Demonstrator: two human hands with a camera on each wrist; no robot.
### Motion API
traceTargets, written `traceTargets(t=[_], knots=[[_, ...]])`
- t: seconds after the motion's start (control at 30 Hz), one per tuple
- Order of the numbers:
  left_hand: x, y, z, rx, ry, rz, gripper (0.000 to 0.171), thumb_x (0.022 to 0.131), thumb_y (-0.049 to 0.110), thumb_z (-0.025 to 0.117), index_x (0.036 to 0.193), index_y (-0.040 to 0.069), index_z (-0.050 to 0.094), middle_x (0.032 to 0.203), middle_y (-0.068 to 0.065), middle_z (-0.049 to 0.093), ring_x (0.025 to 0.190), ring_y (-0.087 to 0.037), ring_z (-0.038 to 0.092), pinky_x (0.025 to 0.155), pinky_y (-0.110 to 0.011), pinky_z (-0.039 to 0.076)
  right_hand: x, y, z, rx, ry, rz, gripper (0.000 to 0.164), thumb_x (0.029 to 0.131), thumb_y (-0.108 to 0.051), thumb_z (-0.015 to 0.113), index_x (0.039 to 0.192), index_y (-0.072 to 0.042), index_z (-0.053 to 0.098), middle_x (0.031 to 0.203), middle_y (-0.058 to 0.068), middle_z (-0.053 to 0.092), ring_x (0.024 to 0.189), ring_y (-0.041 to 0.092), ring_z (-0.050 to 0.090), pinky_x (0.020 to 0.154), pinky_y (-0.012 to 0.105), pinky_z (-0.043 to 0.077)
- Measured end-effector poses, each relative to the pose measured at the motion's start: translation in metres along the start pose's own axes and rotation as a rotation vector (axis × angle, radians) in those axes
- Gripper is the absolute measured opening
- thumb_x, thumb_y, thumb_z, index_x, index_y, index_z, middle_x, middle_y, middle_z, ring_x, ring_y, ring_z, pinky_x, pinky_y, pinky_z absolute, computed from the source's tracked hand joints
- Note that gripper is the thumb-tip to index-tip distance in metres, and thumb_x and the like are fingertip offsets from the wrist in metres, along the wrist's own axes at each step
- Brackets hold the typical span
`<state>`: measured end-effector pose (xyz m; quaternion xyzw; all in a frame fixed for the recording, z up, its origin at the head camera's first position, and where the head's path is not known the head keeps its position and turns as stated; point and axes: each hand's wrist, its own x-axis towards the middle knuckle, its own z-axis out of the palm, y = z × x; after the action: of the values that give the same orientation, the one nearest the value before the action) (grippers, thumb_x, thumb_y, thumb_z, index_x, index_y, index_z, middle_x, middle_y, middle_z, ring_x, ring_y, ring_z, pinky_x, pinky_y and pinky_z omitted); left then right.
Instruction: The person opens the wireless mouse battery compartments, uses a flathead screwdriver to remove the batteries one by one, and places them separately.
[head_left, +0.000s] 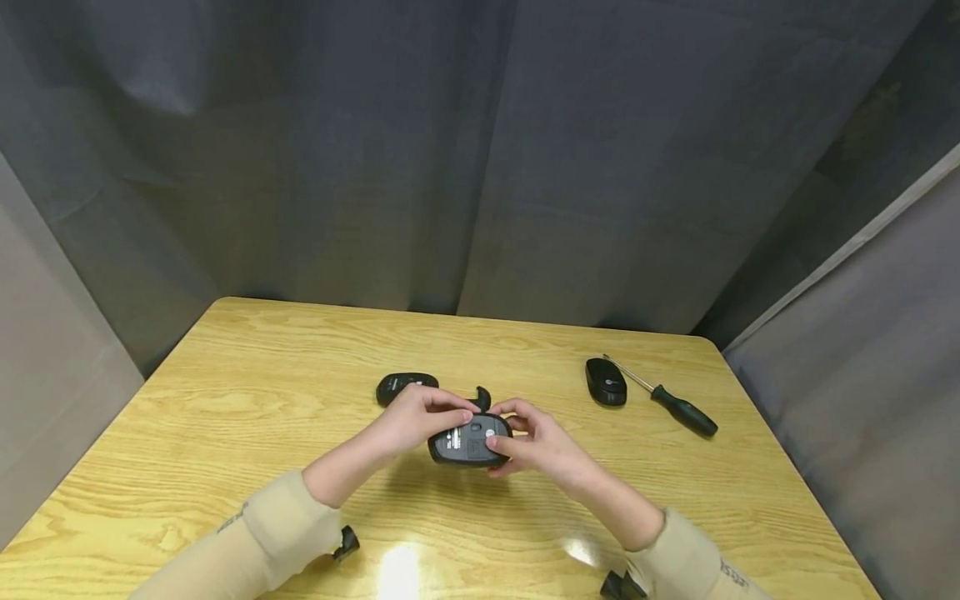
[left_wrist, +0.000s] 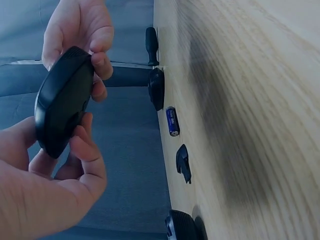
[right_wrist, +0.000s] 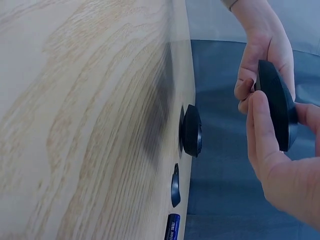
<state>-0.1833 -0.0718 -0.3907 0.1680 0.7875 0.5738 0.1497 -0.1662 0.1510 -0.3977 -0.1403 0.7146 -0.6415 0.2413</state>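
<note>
Held mouse (head_left: 459, 450): raised above the desk (head_left: 247, 392), underside toward the person.
Left hand (head_left: 412, 418): grips its far edge.
Right hand (head_left: 547, 450): grips its right end.
Far left: second mouse (head_left: 396, 385).
Beyond the hands: black piece (head_left: 483, 398), battery (left_wrist: 172, 121) to its right.
Far right: third mouse (head_left: 606, 382) beside screwdriver (head_left: 684, 412).
</note>
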Motion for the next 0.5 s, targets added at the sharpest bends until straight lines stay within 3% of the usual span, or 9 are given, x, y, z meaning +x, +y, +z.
traceTargets(t=[0.23,0.5], knots=[[-0.001,-0.003,0.000,-0.002,0.019,0.005,0.028,0.089,0.029,0.065,0.112,0.012,0.070,0.113,-0.007,0.067,0.097,-0.015,0.064,0.077,-0.028,0.056,0.000,0.002,-0.002,0.007,0.027,-0.004,0.046,0.089,-0.012,0.065,0.126,0.003,0.042,0.117,0.027,0.050,0.088,0.030,0.067,0.079,0.046,0.056],[-0.010,-0.012,-0.004,0.004,-0.017,0.046,0.046,0.078,0.024,0.078,0.120,0.013,0.064,0.117,-0.010,0.061,0.082,-0.020,0.064,0.069,-0.031,0.056,-0.001,0.004,-0.005,0.007,0.066,0.005,0.045,0.089,-0.010,0.064,0.126,0.003,0.042,0.120,0.027,0.049,0.089,0.030,0.067,0.078,0.044,0.057]])
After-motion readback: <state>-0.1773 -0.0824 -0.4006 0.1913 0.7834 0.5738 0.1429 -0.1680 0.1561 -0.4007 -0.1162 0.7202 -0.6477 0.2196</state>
